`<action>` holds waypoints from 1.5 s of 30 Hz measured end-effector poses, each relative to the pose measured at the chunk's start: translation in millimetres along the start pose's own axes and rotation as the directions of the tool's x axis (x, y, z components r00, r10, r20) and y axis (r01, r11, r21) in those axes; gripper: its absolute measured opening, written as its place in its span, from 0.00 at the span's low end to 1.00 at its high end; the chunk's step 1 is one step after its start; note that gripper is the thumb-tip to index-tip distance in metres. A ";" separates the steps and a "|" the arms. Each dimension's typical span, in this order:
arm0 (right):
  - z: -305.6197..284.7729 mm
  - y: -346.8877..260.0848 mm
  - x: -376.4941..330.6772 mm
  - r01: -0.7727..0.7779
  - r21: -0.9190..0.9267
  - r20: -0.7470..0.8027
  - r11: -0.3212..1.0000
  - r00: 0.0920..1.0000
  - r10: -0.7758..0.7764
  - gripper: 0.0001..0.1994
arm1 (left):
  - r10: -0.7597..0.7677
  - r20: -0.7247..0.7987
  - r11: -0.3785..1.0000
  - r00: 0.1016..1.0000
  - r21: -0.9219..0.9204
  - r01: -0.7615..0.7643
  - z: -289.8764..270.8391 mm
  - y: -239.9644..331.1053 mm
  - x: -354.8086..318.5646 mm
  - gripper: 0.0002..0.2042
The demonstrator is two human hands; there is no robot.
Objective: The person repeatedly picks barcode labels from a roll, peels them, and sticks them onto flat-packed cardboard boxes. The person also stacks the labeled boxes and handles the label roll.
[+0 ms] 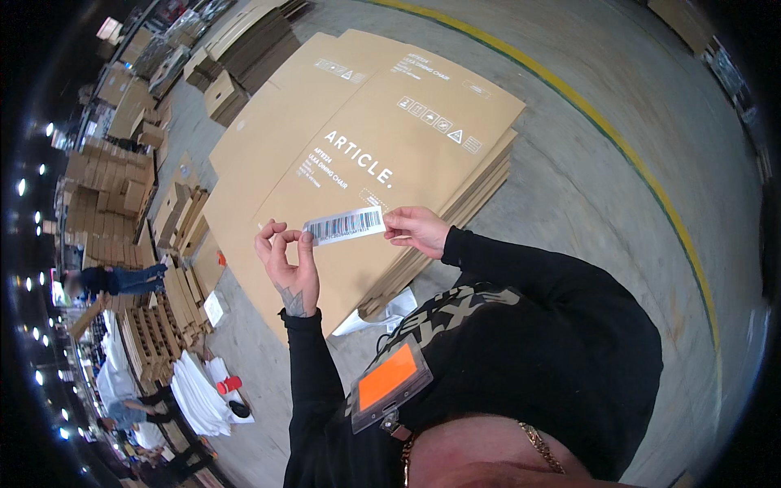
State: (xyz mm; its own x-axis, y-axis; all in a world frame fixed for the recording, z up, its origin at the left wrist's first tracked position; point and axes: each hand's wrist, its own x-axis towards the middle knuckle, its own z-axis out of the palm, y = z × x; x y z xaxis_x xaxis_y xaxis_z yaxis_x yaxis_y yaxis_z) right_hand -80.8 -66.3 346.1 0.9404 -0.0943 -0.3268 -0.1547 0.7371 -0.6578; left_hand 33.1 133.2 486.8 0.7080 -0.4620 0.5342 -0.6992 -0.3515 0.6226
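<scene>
A white barcode label [346, 226] is stretched between my two hands, over a stack of flattened cardboard boxes [342, 106]. My left hand [289, 260] pinches its left end between thumb and finger, with the other fingers curled. At the label's right end, my right hand [416, 230] grips the corner with thumb and fingertips. The top box is brown with white print and a row of handling symbols. A dashed printed rectangle [373, 198] lies on the cardboard just beyond the label.
White sheet material [378, 313] sticks out by the stack's near edge. A yellow floor line [618, 138] curves along the right. Piled cartons [106, 183], wooden pallets [150, 337] and a white fabric heap [199, 394] stand left. A person [122, 281] is farther off there.
</scene>
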 end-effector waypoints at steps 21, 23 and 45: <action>-418.8 -134.9 184.2 0.055 -0.675 -0.698 0.736 0.277 -0.660 0.09 | -0.125 0.593 0.992 0.795 0.050 0.119 637.5 -161.6 211.1 0.16; -467.5 -170.2 219.9 0.007 -0.652 -0.739 0.758 0.215 -0.638 0.09 | -0.100 0.626 0.993 0.774 0.115 0.035 714.2 -184.0 237.5 0.21; -662.3 -199.1 337.4 -0.310 -0.637 -0.743 0.706 0.004 -0.670 0.07 | -0.206 0.658 0.960 0.724 0.280 0.019 981.0 -239.5 262.2 0.18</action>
State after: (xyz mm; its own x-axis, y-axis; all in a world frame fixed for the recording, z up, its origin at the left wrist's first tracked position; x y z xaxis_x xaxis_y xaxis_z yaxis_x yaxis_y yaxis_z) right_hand 66.6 -688.0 -82.6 -0.1181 -0.9909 -0.0647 -0.5934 0.1226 -0.7955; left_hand 288.3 -702.6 -83.2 0.5910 -0.7980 -0.1182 -0.6858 -0.5741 0.4472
